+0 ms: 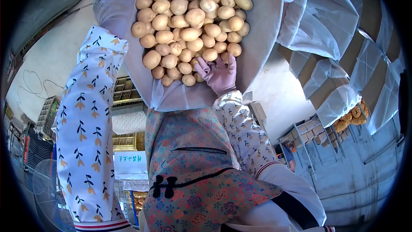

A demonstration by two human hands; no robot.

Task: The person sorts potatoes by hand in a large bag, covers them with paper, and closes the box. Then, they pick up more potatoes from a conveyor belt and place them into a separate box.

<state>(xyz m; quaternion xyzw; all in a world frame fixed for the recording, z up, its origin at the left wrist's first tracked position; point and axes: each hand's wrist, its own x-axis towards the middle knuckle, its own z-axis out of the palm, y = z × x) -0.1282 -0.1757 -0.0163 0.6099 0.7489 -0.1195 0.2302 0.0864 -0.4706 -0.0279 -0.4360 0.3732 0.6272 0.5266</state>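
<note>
Many small potatoes (189, 21) fill a pale, cloth-lined tray (264, 21) in front of me. My right hand (221, 75), in a light purple glove, lies at the near edge of the pile. Its fingers are spread and their tips touch the nearest potatoes; none is gripped. At the tray's left side, my left hand (113, 10), also gloved, appears closed over the rim, thumb on the inner side and fingers outside. Its fingertips are hidden. Sheer liner fabric (171, 99) hangs over the tray's near end, against my flowered apron (193, 159).
Stacked plastic crates (47, 116) and a fan (45, 182) stand at left. A white box (130, 163) with printed characters is behind me. Sheer bags (322, 21) hang at right, near a rack of boxes (311, 133) and bagged orange-brown produce (352, 116).
</note>
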